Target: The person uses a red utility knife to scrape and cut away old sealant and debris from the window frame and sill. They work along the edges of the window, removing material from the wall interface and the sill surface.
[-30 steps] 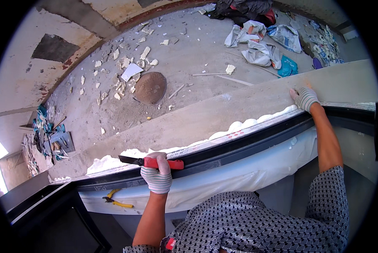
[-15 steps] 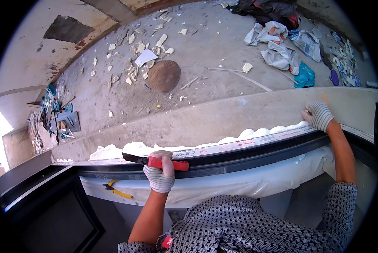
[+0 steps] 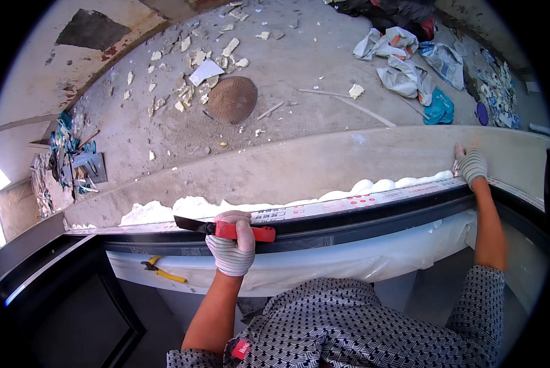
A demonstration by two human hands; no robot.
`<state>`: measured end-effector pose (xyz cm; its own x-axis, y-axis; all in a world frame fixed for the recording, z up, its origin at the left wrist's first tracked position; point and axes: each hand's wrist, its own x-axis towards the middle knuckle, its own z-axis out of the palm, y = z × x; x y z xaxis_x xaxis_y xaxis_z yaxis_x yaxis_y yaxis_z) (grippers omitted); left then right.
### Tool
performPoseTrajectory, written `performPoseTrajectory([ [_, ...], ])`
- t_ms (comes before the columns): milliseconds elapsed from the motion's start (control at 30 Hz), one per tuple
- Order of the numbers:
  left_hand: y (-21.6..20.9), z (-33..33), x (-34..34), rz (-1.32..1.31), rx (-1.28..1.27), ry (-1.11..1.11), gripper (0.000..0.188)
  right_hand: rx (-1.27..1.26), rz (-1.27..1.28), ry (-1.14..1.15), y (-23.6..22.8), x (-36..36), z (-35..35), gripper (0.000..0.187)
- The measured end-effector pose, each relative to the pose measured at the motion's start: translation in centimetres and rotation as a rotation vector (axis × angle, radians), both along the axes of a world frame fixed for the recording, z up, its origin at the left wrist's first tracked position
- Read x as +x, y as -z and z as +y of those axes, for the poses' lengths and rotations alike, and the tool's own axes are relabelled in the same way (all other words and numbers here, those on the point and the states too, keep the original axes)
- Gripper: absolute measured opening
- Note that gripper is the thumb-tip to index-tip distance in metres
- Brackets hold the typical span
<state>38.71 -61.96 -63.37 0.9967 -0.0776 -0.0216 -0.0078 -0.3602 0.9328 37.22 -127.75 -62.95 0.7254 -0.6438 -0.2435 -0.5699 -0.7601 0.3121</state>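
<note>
My left hand (image 3: 231, 253), in a striped knit glove, is closed around the red handle of a utility knife (image 3: 250, 232). Its dark blade points left, just above the frame's inner edge. A dark window frame (image 3: 348, 228) runs across in front of me, with printed protective film (image 3: 324, 208) along its top. Beyond the film lies a lumpy bead of white foam (image 3: 192, 206) against the concrete ledge (image 3: 275, 165). At the right end of the bead my right hand (image 3: 472, 166), gloved too, rests by the frame with fingers apart; part of its fingertips is hard to make out.
Yellow-handled pliers (image 3: 164, 271) lie on the plastic-covered sill (image 3: 287, 268) at left. On the floor beyond are a brown woven hat-like dome (image 3: 233, 101), foam scraps, white sacks (image 3: 404, 76) and a teal bag (image 3: 439, 108). A dark open sash (image 3: 72, 313) stands at lower left.
My right hand has shifted slightly, its fingers now stretched further away over the ledge. The left hand keeps hold of the knife in nearly the same place. The whole view has moved a little.
</note>
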Motion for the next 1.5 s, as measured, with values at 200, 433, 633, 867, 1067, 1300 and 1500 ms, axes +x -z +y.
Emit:
performPoseTrajectory([
  [200,0.5,-0.4,-0.6,-0.007,-0.032,-0.059,0.028,0.366,-0.693,-0.382,-5.6,6.2,11.6,0.041],
  [433,1.7,0.5,-0.7,0.046,-0.062,-0.065,0.032,1.060,-1.102,0.269,-9.0,-2.4,16.8,0.041],
  [633,3.0,1.2,-0.6,0.100,-0.071,-0.083,0.049,1.285,-1.366,0.296,-11.6,-14.0,19.5,0.046],
  [867,2.3,0.7,0.1,0.062,0.032,-0.109,0.064,0.931,-0.994,0.707,-10.1,-28.7,19.7,0.046],
  [1067,2.4,0.9,0.6,0.098,-0.014,-0.114,0.068,1.151,-1.323,0.694,-10.0,-35.4,21.8,0.053],
  [1300,2.1,-0.5,0.3,0.079,-0.192,-0.127,0.070,1.267,-1.463,0.706,-10.7,-37.8,22.6,0.052],
  [1500,-1.4,-7.6,-4.3,0.254,-0.437,0.145,0.063,0.134,-1.048,0.673,-5.2,-41.3,20.6,0.024],
])
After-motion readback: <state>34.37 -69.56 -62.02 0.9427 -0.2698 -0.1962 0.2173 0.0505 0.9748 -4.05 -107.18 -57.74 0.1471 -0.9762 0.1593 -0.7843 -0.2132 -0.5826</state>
